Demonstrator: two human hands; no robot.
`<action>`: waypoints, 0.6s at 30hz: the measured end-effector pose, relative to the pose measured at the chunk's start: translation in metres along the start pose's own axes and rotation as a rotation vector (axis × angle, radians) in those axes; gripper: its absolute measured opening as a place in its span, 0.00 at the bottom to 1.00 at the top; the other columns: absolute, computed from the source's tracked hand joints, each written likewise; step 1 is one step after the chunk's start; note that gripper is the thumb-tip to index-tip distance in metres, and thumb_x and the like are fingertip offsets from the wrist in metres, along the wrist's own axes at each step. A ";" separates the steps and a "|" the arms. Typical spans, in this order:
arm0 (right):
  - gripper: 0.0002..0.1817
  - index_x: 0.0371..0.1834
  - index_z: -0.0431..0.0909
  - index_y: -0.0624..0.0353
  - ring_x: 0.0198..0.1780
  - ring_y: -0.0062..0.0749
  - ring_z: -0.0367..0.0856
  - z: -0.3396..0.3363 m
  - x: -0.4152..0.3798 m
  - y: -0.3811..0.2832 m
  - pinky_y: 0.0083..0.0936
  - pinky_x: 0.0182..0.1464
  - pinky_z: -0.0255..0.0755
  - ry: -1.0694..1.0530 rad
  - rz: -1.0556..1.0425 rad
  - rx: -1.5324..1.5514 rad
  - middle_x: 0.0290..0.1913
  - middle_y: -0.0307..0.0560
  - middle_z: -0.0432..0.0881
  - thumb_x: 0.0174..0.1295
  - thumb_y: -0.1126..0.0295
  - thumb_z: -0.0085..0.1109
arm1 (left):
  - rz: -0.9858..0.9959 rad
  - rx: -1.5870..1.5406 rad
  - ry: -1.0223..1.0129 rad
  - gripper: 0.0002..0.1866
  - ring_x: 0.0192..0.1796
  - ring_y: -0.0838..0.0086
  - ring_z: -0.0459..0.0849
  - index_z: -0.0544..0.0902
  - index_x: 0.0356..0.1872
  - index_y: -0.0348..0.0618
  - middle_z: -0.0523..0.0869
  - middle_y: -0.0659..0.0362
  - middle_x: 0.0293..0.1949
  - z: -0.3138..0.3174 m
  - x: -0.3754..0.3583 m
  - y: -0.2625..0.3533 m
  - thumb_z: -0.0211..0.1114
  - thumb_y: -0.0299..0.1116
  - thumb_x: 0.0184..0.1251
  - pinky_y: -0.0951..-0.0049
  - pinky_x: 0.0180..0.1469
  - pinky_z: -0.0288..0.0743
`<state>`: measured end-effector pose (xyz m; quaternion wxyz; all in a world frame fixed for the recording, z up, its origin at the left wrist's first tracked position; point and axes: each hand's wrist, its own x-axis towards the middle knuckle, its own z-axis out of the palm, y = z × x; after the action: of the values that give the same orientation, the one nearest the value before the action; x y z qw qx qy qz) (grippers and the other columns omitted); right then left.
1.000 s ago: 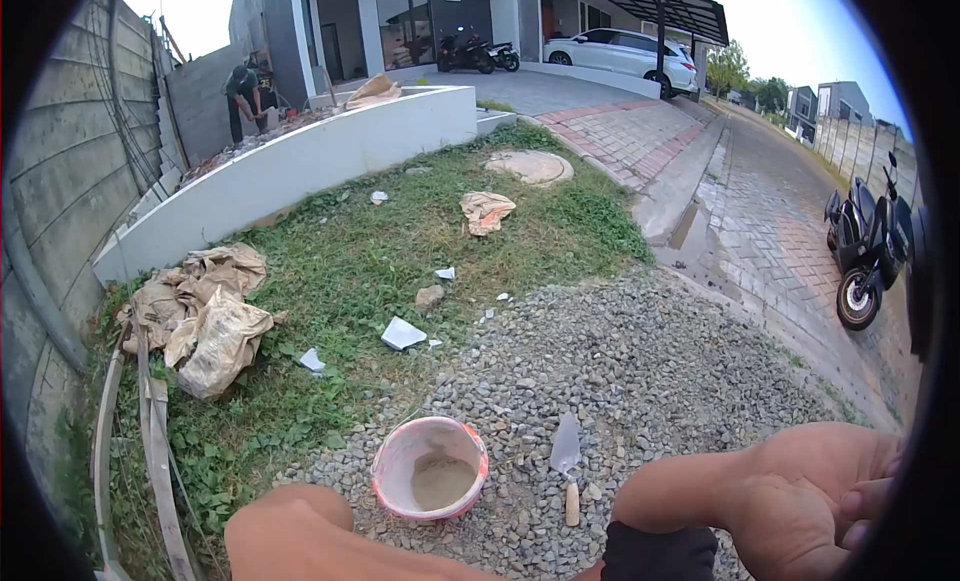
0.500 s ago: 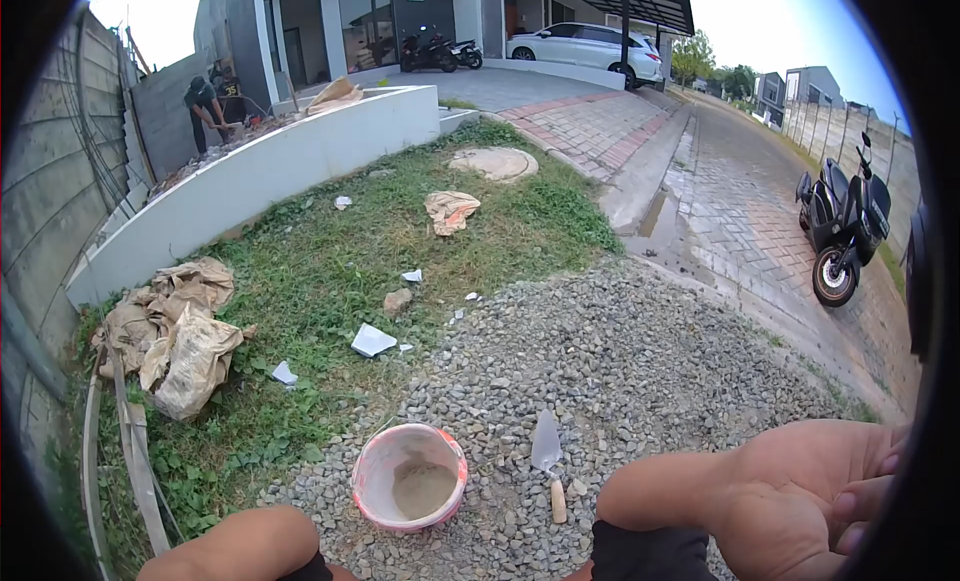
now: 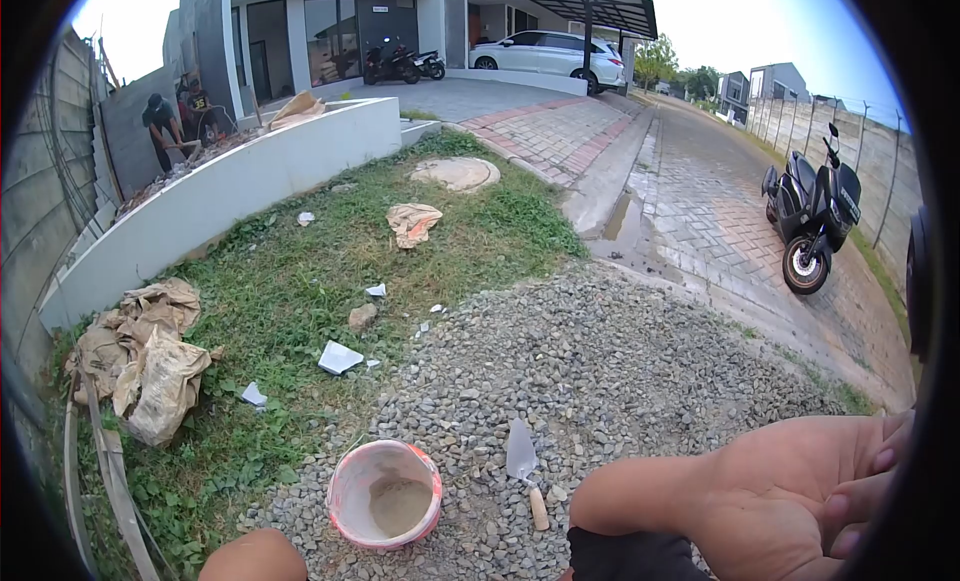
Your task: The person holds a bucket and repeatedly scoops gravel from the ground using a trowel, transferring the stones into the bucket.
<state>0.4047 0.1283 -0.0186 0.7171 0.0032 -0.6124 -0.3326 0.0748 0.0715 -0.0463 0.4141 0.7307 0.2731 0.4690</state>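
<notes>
My right hand [image 3: 790, 496] is at the lower right, palm showing. Its fingers are loosely bent at the dark lens edge, partly cut off, and nothing shows in them. Beside it are a bare knee [image 3: 625, 491] and dark shorts [image 3: 640, 556]. My left hand is out of view; another bare knee [image 3: 255, 558] shows at the bottom left. Left of the right hand, a pointed trowel [image 3: 521, 451] with a wooden handle lies on the gravel, untouched. A pinkish-white bucket [image 3: 344, 491] stands left of the trowel, with grey-brown material [image 3: 400, 506] at its bottom.
Gravel [image 3: 600, 351] spreads ahead, bordering grass with white broken pieces [image 3: 340, 358] and crumpled sacks [image 3: 160, 376]. Wooden strips [image 3: 125, 496] lie at the left. A low white wall [image 3: 230, 176] runs behind. Two people [image 3: 165, 131] are beyond it. A motorbike [image 3: 815, 211] stands at the right.
My view has turned slightly right, so the bucket, trowel and yard sit farther left. Less of the left knee shows. The right hand keeps nearly the same pose; the bucket and trowel stay put.
</notes>
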 end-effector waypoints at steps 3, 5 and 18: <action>0.18 0.34 0.80 0.48 0.48 0.28 0.74 0.006 -0.002 -0.001 0.36 0.62 0.60 0.028 0.003 -0.008 0.32 0.37 0.77 0.74 0.58 0.39 | 0.022 0.000 0.002 0.25 0.47 0.65 0.85 0.88 0.49 0.42 0.90 0.56 0.46 -0.001 -0.002 0.001 0.51 0.52 0.76 0.67 0.56 0.80; 0.18 0.35 0.80 0.48 0.49 0.29 0.74 0.008 -0.003 0.000 0.36 0.63 0.60 0.045 0.001 -0.009 0.33 0.37 0.77 0.74 0.58 0.39 | 0.039 -0.003 0.003 0.26 0.48 0.65 0.84 0.88 0.49 0.42 0.90 0.57 0.46 -0.002 -0.003 0.000 0.51 0.52 0.76 0.67 0.56 0.80; 0.19 0.39 0.80 0.50 0.53 0.31 0.73 0.024 0.011 0.000 0.38 0.65 0.59 0.229 -0.025 -0.093 0.38 0.41 0.78 0.75 0.56 0.38 | 0.432 0.044 0.137 0.27 0.49 0.65 0.81 0.87 0.48 0.42 0.89 0.57 0.47 -0.021 -0.027 0.026 0.47 0.53 0.77 0.66 0.57 0.77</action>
<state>0.3839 0.1331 -0.0030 0.7776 0.0154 -0.5103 -0.3671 0.0446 0.0439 -0.0316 0.2684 0.7475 0.1480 0.5893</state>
